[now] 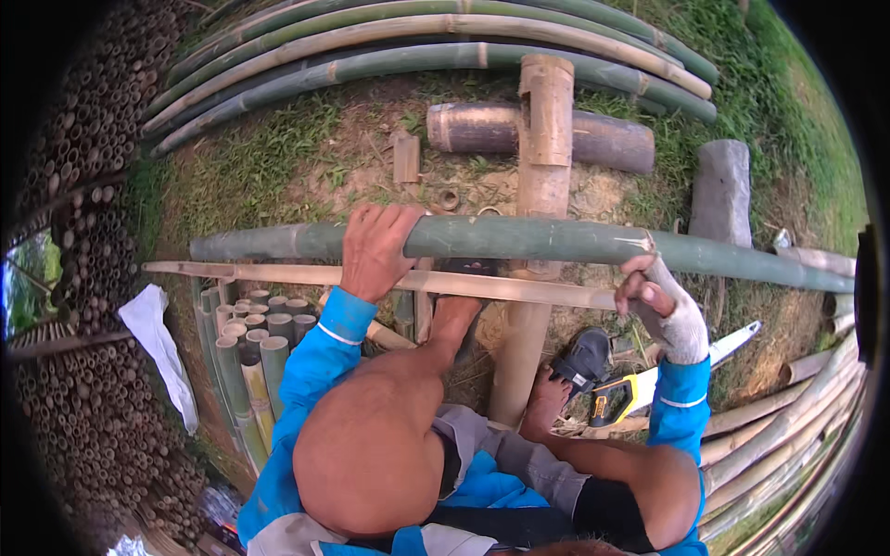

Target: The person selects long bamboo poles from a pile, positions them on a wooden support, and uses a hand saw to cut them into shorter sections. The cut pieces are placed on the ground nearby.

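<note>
The green bamboo pole (519, 238) lies across the middle of the frame, running from left of centre out to the right edge, with a small split in its skin near your right hand (663, 310). Your left hand (375, 252) is over the pole left of centre, its fingers closed around it. Your right hand, in a pale glove with bare fingertips, is right of centre at the lower side of the pole; its fingers are curled, but you cannot tell from this view whether they grip anything. A pale bamboo strip (501, 286) runs just below the pole and ends near those fingers. Both cross over a thick bamboo trunk (524, 347) that reaches from the upper middle to the lower middle, and behind its top lies a dark log (612, 141). Beside your sandal (586, 360), lower right of centre, is a handsaw (633, 395) with a yellow and black handle. Short bamboo pieces (273, 345) stand bunched at the lower left, with a white cloth (159, 347) near them. Long green poles (408, 61) lie along the top, a grey stone (721, 190) sits upper right, and pale poles (783, 422) fill the lower right.
</note>
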`<state>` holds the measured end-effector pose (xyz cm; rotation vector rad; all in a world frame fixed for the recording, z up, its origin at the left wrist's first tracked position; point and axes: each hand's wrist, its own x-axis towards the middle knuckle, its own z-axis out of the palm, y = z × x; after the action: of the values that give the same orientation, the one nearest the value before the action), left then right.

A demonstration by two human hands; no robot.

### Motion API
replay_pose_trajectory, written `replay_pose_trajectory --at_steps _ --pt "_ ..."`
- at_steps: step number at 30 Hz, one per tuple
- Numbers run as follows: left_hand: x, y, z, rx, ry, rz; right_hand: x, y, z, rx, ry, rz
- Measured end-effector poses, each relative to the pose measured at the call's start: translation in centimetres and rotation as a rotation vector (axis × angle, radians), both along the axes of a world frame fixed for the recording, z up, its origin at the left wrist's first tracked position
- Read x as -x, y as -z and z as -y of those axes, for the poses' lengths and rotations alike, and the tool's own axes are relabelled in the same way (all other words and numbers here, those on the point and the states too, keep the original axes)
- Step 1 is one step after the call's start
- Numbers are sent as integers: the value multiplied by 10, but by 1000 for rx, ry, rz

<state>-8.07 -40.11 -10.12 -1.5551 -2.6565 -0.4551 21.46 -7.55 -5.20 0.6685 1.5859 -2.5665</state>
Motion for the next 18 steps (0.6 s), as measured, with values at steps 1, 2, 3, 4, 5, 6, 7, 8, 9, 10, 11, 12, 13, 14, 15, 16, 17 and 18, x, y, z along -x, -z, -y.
replay_pose_trajectory --at_steps 1,2,3,4,5,6,7,8,9,10,11,12,13,14,15,16,17,18 --pt "3 2 9 -39 10 4 -24 7 -33 -102 115 -46" --pt "6 2 17 -30 15 6 -67 27 -84 17 417 10" --pt "10 3 21 8 20 25 -117 42 -139 -54 692 42" --pt "14 5 22 33 56 46 -156 54 -185 -144 1001 57" --pt "13 6 32 59 37 76 -142 49 -183 -302 1274 105" --pt "13 8 38 66 39 104 -140 45 -200 -238 1324 165" --pt "15 8 47 75 46 133 -137 45 -214 -170 1375 231" --pt "17 10 51 97 56 160 -148 55 -225 -622 1116 311" --pt "18 6 52 97 61 181 -168 74 -235 -1052 822 382" --pt "21 0 54 100 68 201 -177 93 -252 -1108 752 374" --pt "24 -3 56 102 80 222 -181 110 -262 -1160 683 361" --pt "30 -4 58 143 79 229 -180 118 -272 -857 861 278" --pt "38 -6 62 183 76 236 -178 125 -286 -619 892 217" --pt "48 -9 69 224 74 243 -176 130 -297 -382 940 168" --pt "58 -13 81 259 25 211 -176 134 -307 -217 852 151" --pt "72 -17 90 283 -12 178 -187 134 -321 -65 774 129" --pt "77 -18 97 305 -51 150 -193 133 -334 81 687 112" --pt "71 -24 112 331 -139 5 -155 136 -291 186 761 102"
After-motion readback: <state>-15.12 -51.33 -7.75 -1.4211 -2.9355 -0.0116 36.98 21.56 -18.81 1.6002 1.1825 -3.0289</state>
